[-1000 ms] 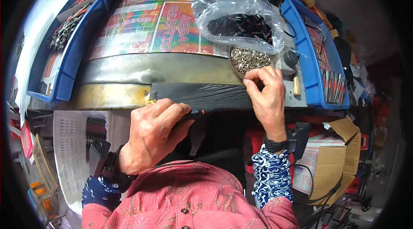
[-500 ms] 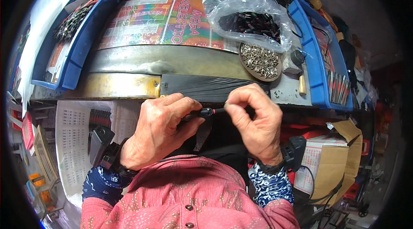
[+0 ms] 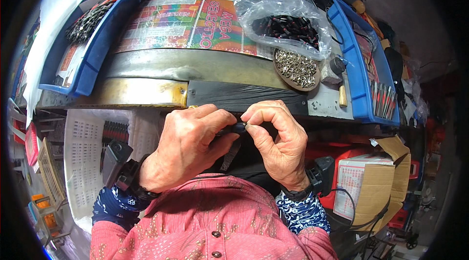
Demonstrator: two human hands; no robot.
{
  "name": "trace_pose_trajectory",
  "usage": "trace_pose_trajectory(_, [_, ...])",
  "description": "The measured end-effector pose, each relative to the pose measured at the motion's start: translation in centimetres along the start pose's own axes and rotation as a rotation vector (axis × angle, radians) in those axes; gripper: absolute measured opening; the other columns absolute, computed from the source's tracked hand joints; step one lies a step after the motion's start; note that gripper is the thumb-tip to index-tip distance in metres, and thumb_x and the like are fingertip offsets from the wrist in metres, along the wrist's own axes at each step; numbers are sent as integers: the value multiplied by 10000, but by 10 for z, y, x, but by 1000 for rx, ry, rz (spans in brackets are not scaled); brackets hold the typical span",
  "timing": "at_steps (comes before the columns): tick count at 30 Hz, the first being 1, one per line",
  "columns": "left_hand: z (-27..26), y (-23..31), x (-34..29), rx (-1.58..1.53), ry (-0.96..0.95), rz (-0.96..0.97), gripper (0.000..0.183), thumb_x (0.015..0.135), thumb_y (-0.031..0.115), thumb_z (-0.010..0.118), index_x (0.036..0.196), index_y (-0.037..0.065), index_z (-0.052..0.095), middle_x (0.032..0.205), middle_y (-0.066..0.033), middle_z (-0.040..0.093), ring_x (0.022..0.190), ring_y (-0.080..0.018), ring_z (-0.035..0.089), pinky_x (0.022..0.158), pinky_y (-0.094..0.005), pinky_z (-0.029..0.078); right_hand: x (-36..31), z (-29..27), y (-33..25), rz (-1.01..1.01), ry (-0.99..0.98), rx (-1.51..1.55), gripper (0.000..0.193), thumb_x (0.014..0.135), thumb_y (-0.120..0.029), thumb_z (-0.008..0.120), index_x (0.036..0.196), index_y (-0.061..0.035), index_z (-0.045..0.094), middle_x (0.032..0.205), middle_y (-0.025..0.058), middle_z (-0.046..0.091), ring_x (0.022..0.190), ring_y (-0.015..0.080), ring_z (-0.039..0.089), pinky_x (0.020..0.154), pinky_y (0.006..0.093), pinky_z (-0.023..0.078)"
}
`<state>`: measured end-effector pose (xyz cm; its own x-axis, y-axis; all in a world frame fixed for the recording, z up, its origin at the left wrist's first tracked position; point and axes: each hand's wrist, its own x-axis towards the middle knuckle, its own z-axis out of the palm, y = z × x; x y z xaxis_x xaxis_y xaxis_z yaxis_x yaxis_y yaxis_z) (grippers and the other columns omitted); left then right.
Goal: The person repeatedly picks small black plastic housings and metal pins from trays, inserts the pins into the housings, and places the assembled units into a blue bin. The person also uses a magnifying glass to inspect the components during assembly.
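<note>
Above my lap, close to the bench edge, my left hand is closed around a slim black barrel-shaped piece; its end shows between thumb and fingers. My right hand meets it there, thumb and index finger pinched at the tip of that piece. The two hands almost touch, and the fingers hide most of what lies between them. Beyond my right hand, a round brown bowl of small silvery metal parts rests on the bench. Behind the bowl lies a clear plastic bag holding several black pieces with red bits.
Blue trays stand at left and right, holding slim black-and-red pieces. A white perforated basket is below left, an opened cardboard box below right. A small wooden-handled item lies near the right tray.
My right hand has moved left to my left hand, closing the gap. The thin dark rod with a red band seen between them earlier is now hidden or inside the black piece.
</note>
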<state>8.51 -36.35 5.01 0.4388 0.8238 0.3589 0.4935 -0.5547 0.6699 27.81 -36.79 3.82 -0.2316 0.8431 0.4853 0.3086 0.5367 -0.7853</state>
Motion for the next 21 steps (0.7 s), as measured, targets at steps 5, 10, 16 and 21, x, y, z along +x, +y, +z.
trace_pose_trajectory(5, [1,0,0,-1,18,30,200,748,123,745,888,44,626,744,-121,598,660,-338,616,576,-412,498,-1,0,-3,-19,-1,-64,77,821,31,635,874,0,587,905,105,651,857,205,603,810,321,483])
trace_pose_trajectory(10, [3,-1,-2,15,30,53,199,747,122,740,895,50,628,740,-116,590,658,-332,611,572,-411,495,-2,3,-2,-132,23,-186,120,790,39,653,877,-9,585,894,108,652,840,243,615,793,347,488])
trace_pose_trajectory(16, [6,-4,-2,90,53,98,204,746,125,731,904,53,623,742,-108,577,652,-321,601,567,-407,492,-5,7,0,-210,57,-298,172,758,39,687,888,-23,593,897,108,653,839,287,627,784,383,491])
trace_pose_trajectory(21, [7,-5,-3,135,69,126,209,748,125,727,909,48,617,738,-106,567,653,-314,599,566,-405,489,-7,7,4,-352,78,-415,184,763,24,701,917,-23,612,928,112,664,848,295,641,778,390,495])
